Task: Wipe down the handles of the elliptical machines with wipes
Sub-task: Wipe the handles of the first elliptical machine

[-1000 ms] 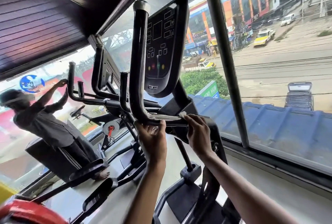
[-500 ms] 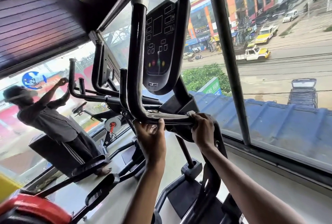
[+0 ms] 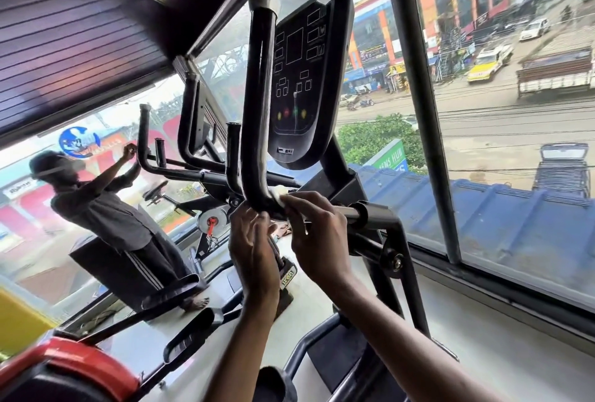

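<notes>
**A:** What's crowding the spot from the head camera?

**B:** The console (image 3: 302, 79) hangs at twelve o'clock above both hands. A window post (image 3: 418, 105) cuts through at two o'clock. Over at nine o'clock another person (image 3: 106, 208) reaches up to a second machine's handle (image 3: 143, 144). At seven o'clock sit a pedal (image 3: 190, 337) and a red cover (image 3: 80, 366). Nothing blocks the bend itself.

**A:** And what is it made of?

**B:** The near handle (image 3: 257, 95) is a glossy black tube, upright and then curving into a level run, with a silver cap on top. A bare chrome bar (image 3: 346, 212) follows at three o'clock from the bend. The wipe (image 3: 279, 193) is a small white crumpled wad, pressed on the inside of that bend.

**A:** And the hands?

**B:** The right hand (image 3: 317, 234) pinches the wipe against the tube. The left hand (image 3: 254, 247) reaches up under the bend, back toward us. I can't tell whether it actually grasps the tube.

**A:** Anything changed?

**B:** Half a second back the right hand clasped the level run further toward three o'clock. Now it has slid to the bend.
</notes>
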A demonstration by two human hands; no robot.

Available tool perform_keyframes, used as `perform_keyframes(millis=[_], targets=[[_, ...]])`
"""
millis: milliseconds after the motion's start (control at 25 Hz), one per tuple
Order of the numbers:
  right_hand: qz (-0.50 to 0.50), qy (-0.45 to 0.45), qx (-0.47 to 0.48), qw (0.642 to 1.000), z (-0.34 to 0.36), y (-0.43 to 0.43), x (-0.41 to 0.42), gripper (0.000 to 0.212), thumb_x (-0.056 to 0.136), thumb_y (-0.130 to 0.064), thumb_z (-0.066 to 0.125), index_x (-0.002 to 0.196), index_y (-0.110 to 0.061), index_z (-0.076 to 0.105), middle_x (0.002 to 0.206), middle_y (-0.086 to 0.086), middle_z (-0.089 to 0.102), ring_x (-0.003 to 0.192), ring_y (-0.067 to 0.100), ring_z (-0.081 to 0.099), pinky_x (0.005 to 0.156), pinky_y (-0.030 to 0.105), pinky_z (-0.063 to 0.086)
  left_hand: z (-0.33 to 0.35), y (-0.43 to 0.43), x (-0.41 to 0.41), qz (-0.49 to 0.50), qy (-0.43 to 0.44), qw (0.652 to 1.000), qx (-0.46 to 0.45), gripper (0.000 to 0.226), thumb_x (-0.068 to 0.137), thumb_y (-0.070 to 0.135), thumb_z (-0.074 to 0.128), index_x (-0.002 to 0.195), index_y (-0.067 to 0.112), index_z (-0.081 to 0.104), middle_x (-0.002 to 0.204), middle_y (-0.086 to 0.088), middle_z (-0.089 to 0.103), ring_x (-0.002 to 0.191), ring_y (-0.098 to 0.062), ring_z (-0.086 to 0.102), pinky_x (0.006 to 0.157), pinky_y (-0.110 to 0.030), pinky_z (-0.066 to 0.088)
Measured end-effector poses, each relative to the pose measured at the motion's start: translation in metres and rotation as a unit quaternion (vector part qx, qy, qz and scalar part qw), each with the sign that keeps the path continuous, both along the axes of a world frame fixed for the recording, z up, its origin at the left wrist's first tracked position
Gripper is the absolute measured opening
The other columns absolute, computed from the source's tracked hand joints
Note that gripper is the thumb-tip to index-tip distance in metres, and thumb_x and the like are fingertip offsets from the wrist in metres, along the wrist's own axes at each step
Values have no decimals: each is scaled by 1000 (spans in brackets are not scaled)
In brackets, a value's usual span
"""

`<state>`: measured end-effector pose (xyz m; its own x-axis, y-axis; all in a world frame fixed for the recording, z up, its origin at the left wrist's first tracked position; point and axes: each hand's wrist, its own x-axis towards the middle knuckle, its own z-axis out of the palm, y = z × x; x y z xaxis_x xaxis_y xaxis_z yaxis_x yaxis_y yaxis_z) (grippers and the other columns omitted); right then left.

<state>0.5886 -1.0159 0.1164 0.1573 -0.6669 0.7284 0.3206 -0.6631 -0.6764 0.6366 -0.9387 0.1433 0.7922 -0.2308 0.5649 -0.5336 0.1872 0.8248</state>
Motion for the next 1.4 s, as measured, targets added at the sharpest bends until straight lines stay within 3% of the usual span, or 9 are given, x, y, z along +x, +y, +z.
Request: perform_keyframes(millis=[160, 320, 400, 560, 680, 880, 1040, 1280, 1400], targets=[[-58, 38, 75, 995, -6, -14, 0, 19, 93, -8, 70, 106, -15, 82, 101, -2, 78, 88, 12, 73, 82, 26, 56, 9, 2, 5, 20, 11, 1000, 18, 32, 88, 26, 55, 111, 11, 70, 105, -3, 74, 96, -14, 70, 90, -55, 59], [41, 67, 139, 987, 40, -1, -5, 15, 92, -15, 69, 95, -17, 83, 85, -3, 79, 78, -4, 68, 78, 25, 54, 16, 3, 3, 19, 24, 999, 27, 43, 84, 40, 58, 115, 13, 69, 107, -7, 76, 101, -23, 72, 91, -58, 58], [75, 45, 156, 984, 62, 5, -3, 10, 90, -15, 67, 89, -13, 76, 73, 6, 72, 64, 5, 56, 74, 37, 54, 20, 3, 2, 7, 30, 999, 25, 46, 81, 46, 58, 116, 18, 69, 108, -8, 76, 105, -30, 72, 93, -58, 57], [121, -27, 261, 957, 78, 4, 10, 15, 93, -13, 70, 95, -27, 73, 88, 6, 78, 78, 16, 73, 83, 47, 61, 22, 4, 3, -19, 47, 999, 18, 33, 86, 38, 55, 111, 21, 68, 112, -10, 74, 107, -35, 70, 93, -54, 58], [98, -8, 185, 978, 56, 5, 5, 11, 93, -16, 71, 89, -8, 76, 70, 4, 72, 65, 1, 58, 69, 31, 51, 19, 8, 5, -39, 53, 998, 16, 35, 89, 34, 52, 114, 18, 70, 112, -10, 75, 106, -32, 71, 90, -47, 59], [18, -35, 113, 993, 60, 12, -5, 15, 91, -9, 77, 104, -12, 83, 94, -13, 77, 80, -16, 66, 74, 6, 49, 20, 13, 5, -78, 82, 993, 21, 23, 103, 22, 52, 118, 18, 68, 106, -4, 76, 99, -21, 72, 92, -46, 59], [-86, -71, -54, 992, 65, 11, 8, 17, 98, -8, 70, 112, -8, 80, 112, 0, 74, 103, 8, 70, 91, 27, 57, 23, 19, 15, -127, 98, 987, 22, 30, 94, 35, 52, 116, 24, 69, 97, 7, 78, 99, -25, 74, 92, -44, 58], [-189, 100, -356, 910, 69, 14, -13, 26, 96, 4, 67, 119, -5, 76, 122, 4, 71, 106, 22, 62, 104, 14, 42, 21, 24, 35, -232, 107, 967, 14, 29, 89, 32, 47, 101, 31, 72, 93, 7, 78, 89, -13, 73, 80, -28, 57], [-242, 164, -397, 870, 95, 11, -16, 27, 97, 6, 61, 118, -2, 75, 120, 6, 70, 106, 21, 60, 109, 9, 36, 19, 23, 47, -280, 111, 954, 4, 29, 87, 28, 49, 98, 33, 75, 100, -1, 78, 95, -28, 72, 72, -26, 55]])
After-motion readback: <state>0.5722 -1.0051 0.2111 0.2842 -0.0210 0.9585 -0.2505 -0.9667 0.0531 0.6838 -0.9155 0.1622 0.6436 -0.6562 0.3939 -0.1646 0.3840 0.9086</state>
